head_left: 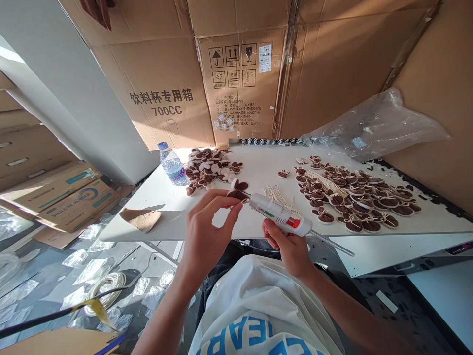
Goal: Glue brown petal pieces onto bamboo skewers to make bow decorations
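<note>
"Two hands over a table [264,165]: what does each hold, left to right?"
"The left hand [205,231] pinches a brown piece [238,187] between thumb and fingers, raised above the tabletop; the right hand [291,249] has its fingers wrapped around a glue gun [277,212]."
"How do they lie?"
"Nozzle [248,195] just right of the piece, contact unclear; the gun's long axis slants down rightward from there."

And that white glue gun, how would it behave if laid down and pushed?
The glue gun is probably stiff, as it looks like hard plastic. Its rounded barrel might let it rock or roll. The clear stick jutting from its rear could snag.
</note>
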A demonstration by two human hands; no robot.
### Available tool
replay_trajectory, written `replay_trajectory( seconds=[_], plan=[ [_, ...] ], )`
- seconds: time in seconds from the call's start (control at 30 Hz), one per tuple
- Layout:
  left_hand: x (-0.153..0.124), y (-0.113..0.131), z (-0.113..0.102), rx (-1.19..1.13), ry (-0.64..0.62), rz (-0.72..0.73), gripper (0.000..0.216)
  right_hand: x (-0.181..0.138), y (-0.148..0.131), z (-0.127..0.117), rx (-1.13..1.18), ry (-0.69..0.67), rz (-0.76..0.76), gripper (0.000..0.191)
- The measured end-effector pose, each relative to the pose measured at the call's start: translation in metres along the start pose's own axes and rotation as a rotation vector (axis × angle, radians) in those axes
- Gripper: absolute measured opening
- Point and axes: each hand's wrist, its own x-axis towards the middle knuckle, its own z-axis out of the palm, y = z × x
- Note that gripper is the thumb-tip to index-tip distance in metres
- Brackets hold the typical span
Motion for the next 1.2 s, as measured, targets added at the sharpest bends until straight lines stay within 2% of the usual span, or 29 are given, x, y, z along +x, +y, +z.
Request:
replay_trajectory(
  seconds=[0.6,1.2],
  plan=[
    [0.0,0.0,0.0,-0.106,-0.032,-0.083,0.008,-0.001,-0.005,0.001,0.01,-0.01,0.022,0.054],
    [0.0,-0.003,0.001,-0.131,0.001,-0.129,0.008,-0.001,-0.011,0.002,-0.009,-0.01,-0.018,0.051]
  ],
)
